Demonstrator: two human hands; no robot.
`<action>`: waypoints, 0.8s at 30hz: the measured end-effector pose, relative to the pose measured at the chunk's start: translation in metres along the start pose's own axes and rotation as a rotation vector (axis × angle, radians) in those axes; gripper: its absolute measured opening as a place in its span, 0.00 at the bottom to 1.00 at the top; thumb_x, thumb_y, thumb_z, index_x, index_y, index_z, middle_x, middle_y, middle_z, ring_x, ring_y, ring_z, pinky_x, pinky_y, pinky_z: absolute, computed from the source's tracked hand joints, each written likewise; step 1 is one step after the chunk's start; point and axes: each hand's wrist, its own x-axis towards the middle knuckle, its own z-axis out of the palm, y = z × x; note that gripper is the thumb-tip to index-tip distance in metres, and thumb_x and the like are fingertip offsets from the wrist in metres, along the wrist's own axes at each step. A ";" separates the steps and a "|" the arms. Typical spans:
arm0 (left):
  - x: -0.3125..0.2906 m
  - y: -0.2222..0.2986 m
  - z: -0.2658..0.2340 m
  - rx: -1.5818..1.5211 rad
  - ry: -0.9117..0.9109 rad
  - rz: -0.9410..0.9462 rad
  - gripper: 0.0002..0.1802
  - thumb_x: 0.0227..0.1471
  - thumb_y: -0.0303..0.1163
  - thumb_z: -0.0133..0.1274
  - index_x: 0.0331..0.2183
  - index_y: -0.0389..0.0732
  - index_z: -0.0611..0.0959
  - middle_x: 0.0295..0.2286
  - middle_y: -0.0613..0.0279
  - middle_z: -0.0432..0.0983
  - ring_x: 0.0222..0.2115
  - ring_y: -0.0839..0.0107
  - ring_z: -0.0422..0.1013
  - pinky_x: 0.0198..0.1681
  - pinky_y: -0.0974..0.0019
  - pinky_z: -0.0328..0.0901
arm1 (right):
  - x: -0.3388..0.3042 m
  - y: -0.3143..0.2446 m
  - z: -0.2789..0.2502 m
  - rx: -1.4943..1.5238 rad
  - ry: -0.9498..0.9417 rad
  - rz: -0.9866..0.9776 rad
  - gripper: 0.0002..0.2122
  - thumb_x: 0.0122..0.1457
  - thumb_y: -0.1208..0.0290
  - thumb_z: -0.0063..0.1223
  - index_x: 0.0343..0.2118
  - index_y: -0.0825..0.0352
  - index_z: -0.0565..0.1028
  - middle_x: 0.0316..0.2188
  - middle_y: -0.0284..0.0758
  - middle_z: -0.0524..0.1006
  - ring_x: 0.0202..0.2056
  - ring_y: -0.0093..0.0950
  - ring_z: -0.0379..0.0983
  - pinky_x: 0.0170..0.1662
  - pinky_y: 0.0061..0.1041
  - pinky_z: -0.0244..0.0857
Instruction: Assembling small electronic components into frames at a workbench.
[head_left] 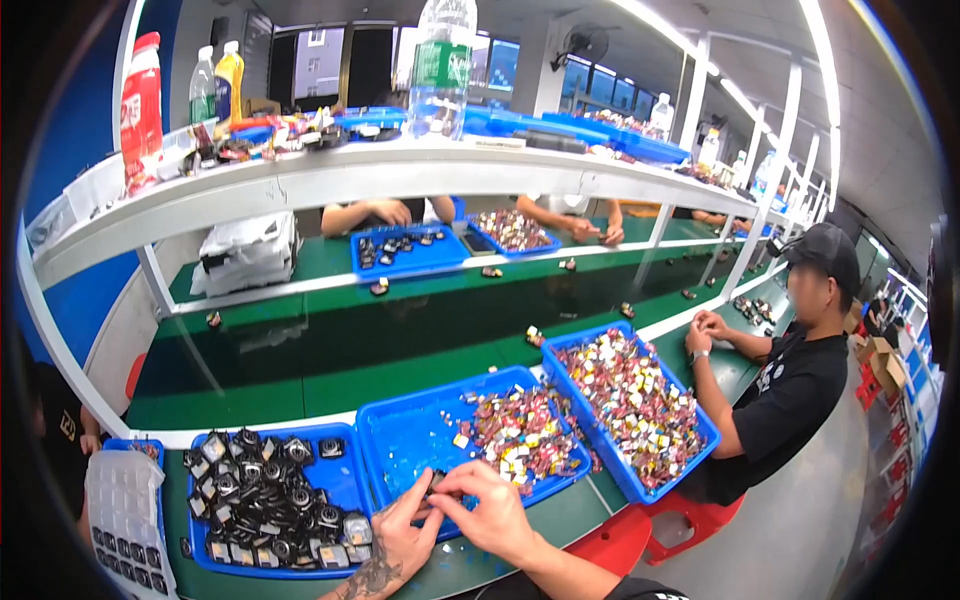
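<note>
Close together over the front edge of the middle blue tray (400,440), my left hand (403,528) and my right hand (488,508) pinch a small black part (437,483) between their fingertips. Fingers cover most of it, so its exact kind cannot be made out. Many small pieces with wires and white and yellow bits (515,430) fill the right side of that tray. To the left, another blue tray (345,480) holds a heap of black camera-like modules (265,495). A third blue tray (665,485), tilted at the right, is full of the same wired pieces.
A green conveyor belt (330,370) with scattered small parts runs behind the trays. Above it is a white shelf (330,175) with bottles. Clear plastic trays (125,500) stand far left. A co-worker in a black cap (800,350) sits at the right; others work across the belt.
</note>
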 end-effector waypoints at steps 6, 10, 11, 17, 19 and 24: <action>-0.014 0.008 0.010 0.075 0.046 0.019 0.28 0.44 0.18 0.61 0.50 0.30 0.76 0.35 0.45 0.80 0.33 0.65 0.80 0.34 0.68 0.75 | -0.010 -0.012 -0.013 -0.155 -0.015 -0.102 0.07 0.49 0.78 0.64 0.31 0.70 0.78 0.29 0.40 0.78 0.30 0.34 0.77 0.33 0.28 0.71; -0.010 0.004 0.002 0.115 0.135 0.072 0.28 0.43 0.19 0.62 0.49 0.31 0.76 0.35 0.46 0.80 0.34 0.65 0.80 0.36 0.67 0.75 | -0.003 -0.024 -0.005 -0.136 0.048 -0.116 0.07 0.49 0.78 0.63 0.32 0.71 0.78 0.29 0.40 0.79 0.30 0.35 0.78 0.33 0.28 0.71; -0.008 0.006 0.002 0.163 0.140 0.136 0.27 0.43 0.20 0.62 0.49 0.31 0.77 0.36 0.48 0.80 0.34 0.64 0.79 0.37 0.66 0.75 | -0.005 -0.019 -0.007 -0.101 0.033 -0.149 0.07 0.50 0.77 0.62 0.32 0.70 0.78 0.30 0.40 0.79 0.30 0.35 0.77 0.33 0.29 0.71; 0.009 0.016 -0.012 0.018 -0.011 0.120 0.32 0.41 0.24 0.66 0.51 0.36 0.76 0.42 0.52 0.77 0.38 0.62 0.77 0.46 0.63 0.73 | -0.001 -0.025 -0.021 0.102 -0.069 -0.028 0.07 0.51 0.79 0.62 0.33 0.72 0.79 0.30 0.40 0.80 0.30 0.27 0.76 0.34 0.24 0.70; 0.003 0.012 -0.011 -0.287 -0.140 -0.099 0.30 0.43 0.19 0.64 0.51 0.32 0.75 0.46 0.51 0.74 0.45 0.63 0.74 0.48 0.62 0.72 | 0.000 -0.024 -0.025 0.132 -0.139 0.009 0.06 0.50 0.78 0.63 0.31 0.71 0.79 0.30 0.39 0.80 0.30 0.26 0.76 0.34 0.25 0.69; -0.001 0.006 -0.008 -0.276 -0.103 -0.066 0.27 0.42 0.19 0.64 0.47 0.33 0.76 0.45 0.51 0.76 0.43 0.64 0.75 0.49 0.62 0.71 | -0.002 -0.024 -0.031 -0.036 -0.141 -0.181 0.04 0.50 0.78 0.62 0.29 0.69 0.78 0.26 0.37 0.77 0.25 0.27 0.73 0.29 0.26 0.66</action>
